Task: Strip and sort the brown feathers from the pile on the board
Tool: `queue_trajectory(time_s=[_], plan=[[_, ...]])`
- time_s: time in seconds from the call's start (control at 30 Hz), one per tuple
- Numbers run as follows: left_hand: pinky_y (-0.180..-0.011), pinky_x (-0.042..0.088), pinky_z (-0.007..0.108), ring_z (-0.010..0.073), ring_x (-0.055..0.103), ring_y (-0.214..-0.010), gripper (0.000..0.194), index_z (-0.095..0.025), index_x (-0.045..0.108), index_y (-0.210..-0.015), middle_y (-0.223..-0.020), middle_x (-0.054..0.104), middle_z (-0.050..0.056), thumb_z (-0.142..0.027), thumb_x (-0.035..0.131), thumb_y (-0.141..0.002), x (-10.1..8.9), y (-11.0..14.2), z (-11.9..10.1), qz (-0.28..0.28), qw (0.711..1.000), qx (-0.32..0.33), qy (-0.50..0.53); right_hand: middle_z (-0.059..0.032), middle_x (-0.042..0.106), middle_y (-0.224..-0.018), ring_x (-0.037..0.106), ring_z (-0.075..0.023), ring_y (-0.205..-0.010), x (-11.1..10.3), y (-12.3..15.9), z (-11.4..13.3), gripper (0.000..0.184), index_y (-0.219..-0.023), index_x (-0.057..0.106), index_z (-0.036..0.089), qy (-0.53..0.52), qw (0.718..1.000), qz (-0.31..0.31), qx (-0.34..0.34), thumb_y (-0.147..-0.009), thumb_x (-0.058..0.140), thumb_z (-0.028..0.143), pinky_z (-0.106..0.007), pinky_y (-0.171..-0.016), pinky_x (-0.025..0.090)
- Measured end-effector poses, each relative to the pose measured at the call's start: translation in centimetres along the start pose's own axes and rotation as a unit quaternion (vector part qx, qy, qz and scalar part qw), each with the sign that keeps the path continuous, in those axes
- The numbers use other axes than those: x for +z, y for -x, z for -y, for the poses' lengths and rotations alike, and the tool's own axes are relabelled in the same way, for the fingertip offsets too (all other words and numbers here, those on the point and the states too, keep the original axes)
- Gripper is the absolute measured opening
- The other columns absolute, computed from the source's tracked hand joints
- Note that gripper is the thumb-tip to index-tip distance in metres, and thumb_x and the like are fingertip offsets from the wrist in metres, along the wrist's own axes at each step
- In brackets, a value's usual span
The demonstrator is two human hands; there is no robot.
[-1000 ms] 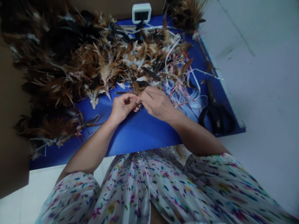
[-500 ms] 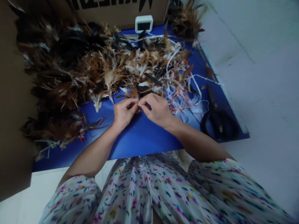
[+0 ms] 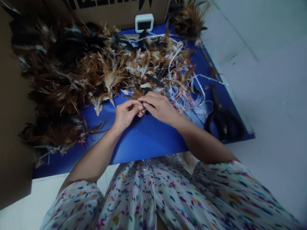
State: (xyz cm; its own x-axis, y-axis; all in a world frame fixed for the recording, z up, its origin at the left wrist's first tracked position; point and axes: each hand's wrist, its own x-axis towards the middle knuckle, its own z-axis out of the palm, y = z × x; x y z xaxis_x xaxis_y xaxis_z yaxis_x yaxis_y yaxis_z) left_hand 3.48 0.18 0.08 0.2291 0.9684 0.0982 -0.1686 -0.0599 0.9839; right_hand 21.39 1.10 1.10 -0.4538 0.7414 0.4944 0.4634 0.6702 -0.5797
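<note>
Above the blue tabletop [image 3: 153,137], my two hands meet fingertip to fingertip. My left hand [image 3: 126,114] pinches the base of a small bunch of brown feathers [image 3: 136,93], whose tips point away from me. My right hand [image 3: 159,107] is closed at the same base, its fingers bent over it and partly hiding it. Any thread between the fingertips is too small to make out. Just beyond the hands lies a wide heap of loose brown, black and white feathers [image 3: 112,78]. Right of my right hand is a tangle of white and red strings [image 3: 182,95].
Black-handled scissors [image 3: 224,123] lie at the table's right edge. A white-framed device [image 3: 144,23] stands before a cardboard box [image 3: 115,14] at the back. More cardboard [image 3: 14,127] rises on the left. A feather duster [image 3: 189,20] lies back right; tied feathers [image 3: 57,135] lie front left.
My hands stay together at the feather bunch while the fingers shift. The right fingers drew into a pinch half a second ago and now reach over the left fingertips. The camera has tilted slightly.
</note>
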Motion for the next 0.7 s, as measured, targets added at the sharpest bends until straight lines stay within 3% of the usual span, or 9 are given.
queue_trajectory(time_s=[0.17, 0.37, 0.7], plan=[[-0.053, 0.053, 0.022, 0.0086, 0.061, -0.050, 0.029, -0.016, 0.070, -0.074, -0.057, 0.066, -0.002, -0.040, 0.086, -0.072, 0.1, 0.1, 0.0, 0.004, 1.000, -0.009, -0.002, -0.0039, 0.064, -0.089, 0.060, -0.0164, -0.085, -0.3, -0.1, 0.0, 0.016, -0.092, 0.063, 0.020, 0.016, 1.000, -0.010, 0.004, -0.099, 0.049, 0.020, -0.032, -0.081, 0.050], [-0.054, 0.053, 0.022, 0.0087, 0.062, -0.051, 0.028, -0.017, 0.069, -0.076, -0.059, 0.066, -0.001, -0.039, 0.085, -0.074, -0.1, 0.1, 0.3, 0.003, 1.000, -0.010, -0.006, -0.0061, 0.064, -0.103, 0.062, -0.0170, -0.093, -1.1, -0.1, 0.1, 0.022, -0.108, 0.063, 0.021, -0.020, 1.000, 0.015, -0.003, -0.094, 0.049, 0.012, -0.033, -0.083, 0.051], [-0.053, 0.053, 0.023, 0.0090, 0.062, -0.050, 0.033, -0.017, 0.067, -0.077, -0.058, 0.066, -0.002, -0.042, 0.087, -0.071, 0.0, 0.1, -0.1, 0.009, 1.000, -0.014, 0.014, -0.0041, 0.064, -0.090, 0.062, -0.0172, -0.087, -1.1, -0.2, 0.2, 0.015, -0.088, 0.068, 0.020, 0.003, 1.000, -0.013, -0.026, -0.097, 0.056, 0.023, -0.034, -0.079, 0.052]])
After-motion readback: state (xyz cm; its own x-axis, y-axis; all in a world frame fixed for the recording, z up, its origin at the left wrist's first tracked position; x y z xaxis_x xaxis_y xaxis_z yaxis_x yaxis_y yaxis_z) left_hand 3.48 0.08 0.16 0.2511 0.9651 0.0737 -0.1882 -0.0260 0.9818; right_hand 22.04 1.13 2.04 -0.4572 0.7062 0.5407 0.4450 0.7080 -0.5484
